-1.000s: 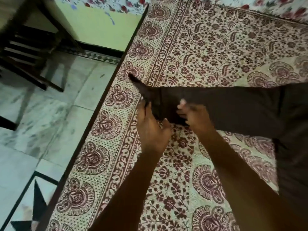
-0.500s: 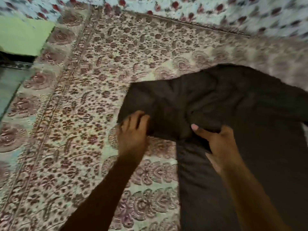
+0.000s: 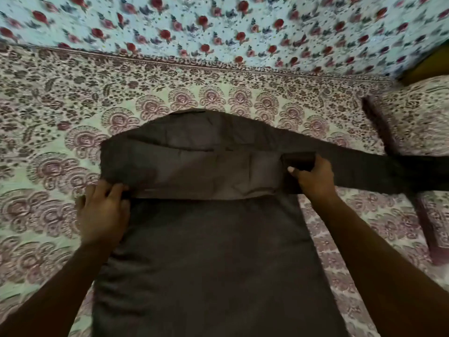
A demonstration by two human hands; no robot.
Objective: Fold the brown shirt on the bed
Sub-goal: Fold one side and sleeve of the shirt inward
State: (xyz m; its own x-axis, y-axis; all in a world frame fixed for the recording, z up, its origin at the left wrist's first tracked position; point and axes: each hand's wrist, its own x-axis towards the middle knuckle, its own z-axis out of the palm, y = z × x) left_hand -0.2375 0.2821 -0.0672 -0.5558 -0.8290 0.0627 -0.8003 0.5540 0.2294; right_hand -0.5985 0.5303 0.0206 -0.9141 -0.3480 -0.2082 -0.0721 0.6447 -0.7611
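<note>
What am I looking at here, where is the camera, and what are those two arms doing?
There is no machine here. The camera sits on a person's head and looks down, so the two arms reaching in from the bottom are that person's own. They stand over a bed with a patterned bedspread. A brown shirt lies spread on it. One sleeve is folded across the top of the shirt; the other sleeve stretches out to the right. The left hand pinches the folded edge at the left, and the right hand grips the cloth at the right.

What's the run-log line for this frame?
stage: left sleeve folded across brown shirt | left hand: pinching fold edge | right hand: gripping cuff | right sleeve: unfolded | surface: bedsheet
</note>
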